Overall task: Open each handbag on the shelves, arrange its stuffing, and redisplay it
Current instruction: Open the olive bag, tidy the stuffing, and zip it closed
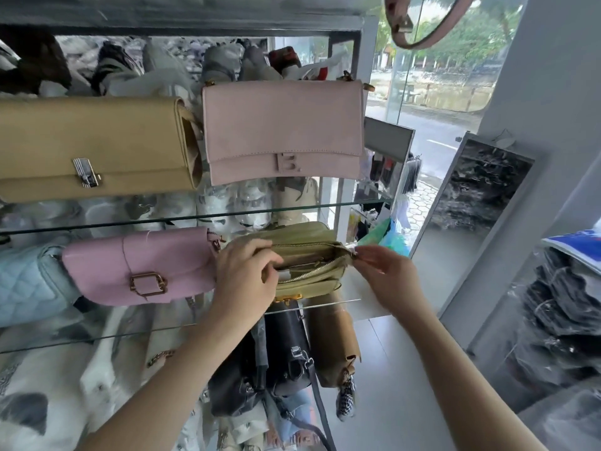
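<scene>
Olive-green quilted zip-top handbag (309, 255) at centre frame, on the lower glass shelf (97, 333), zip open along the top. Left hand (247, 275) clamped on the bag's left end, fingers curled at the opening. Right hand (387, 278) pinching the right zip end; pull itself too small to confirm.

Risks, judged: bag sits near the shelf's front edge, so a hard tug on the zip could drag it off. Lining or stuffing could snag in the zip teeth.

Surroundings: glossy pink buckle-flap handbag (136, 265) just beside on the left, touching the left hand. Pale pink suede flap bag (283, 131) above, centre. Tan clasp bag (94, 144) upper left.
</scene>
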